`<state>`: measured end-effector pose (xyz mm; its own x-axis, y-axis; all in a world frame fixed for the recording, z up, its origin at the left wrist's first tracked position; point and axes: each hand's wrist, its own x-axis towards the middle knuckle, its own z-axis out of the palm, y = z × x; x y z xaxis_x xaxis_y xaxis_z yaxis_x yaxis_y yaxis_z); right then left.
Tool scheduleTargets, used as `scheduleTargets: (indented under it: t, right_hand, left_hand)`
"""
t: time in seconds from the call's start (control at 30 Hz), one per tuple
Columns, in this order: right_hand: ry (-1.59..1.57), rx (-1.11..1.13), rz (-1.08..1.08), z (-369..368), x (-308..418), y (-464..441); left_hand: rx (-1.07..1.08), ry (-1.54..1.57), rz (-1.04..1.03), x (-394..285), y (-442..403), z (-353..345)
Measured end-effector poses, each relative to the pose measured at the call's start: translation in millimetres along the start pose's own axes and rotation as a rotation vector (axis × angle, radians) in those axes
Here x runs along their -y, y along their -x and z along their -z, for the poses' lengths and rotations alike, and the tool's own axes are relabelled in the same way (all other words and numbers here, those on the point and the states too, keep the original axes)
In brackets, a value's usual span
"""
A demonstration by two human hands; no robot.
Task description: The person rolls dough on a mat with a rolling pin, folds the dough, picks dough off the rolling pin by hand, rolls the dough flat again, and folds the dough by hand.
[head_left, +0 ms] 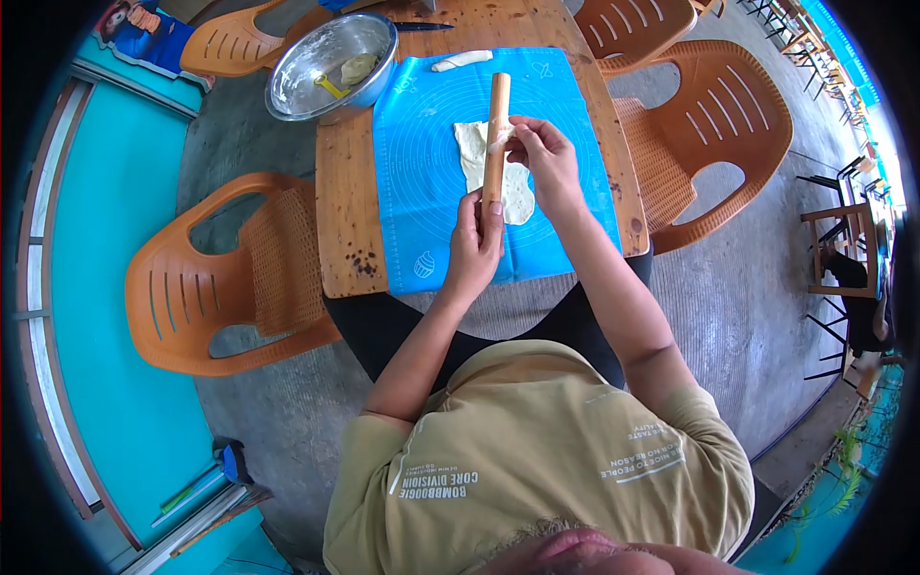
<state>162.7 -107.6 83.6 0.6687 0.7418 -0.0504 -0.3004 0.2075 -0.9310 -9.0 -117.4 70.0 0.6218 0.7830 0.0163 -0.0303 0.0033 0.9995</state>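
Observation:
My left hand (476, 240) is wrapped round the lower end of a wooden rolling pin (498, 105), which is held upright in the view over the blue mat (422, 192). Beneath the pin lies a flattened sheet of pale dough (518, 196), showing on both sides of it. My right hand (546, 158) has its fingers pinched at a bit of dough (502, 137) stuck on the pin's middle. Near the mat's far edge rests a small rolled piece of dough (462, 60).
A metal bowl (287, 91) holding dough and a yellow scraper (332, 87) stands at the wooden table's (347, 211) far left. Behind the mat is a dark knife (424, 26). Orange chairs (216, 273) flank the table on both sides.

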Motion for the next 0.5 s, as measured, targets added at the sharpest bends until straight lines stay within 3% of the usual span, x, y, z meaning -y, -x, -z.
scheduleTargets:
  t: [0.37, 0.5]
  right_hand:
    - [0.28, 0.019, 0.11, 1, -3, -2]
    - [0.466, -0.01, 0.183, -2, -3, 5]
  left_hand:
    - [0.015, 0.05, 0.055, 5, -1, 0]
    - [-0.054, -0.113, -0.032, 17, -6, 2]
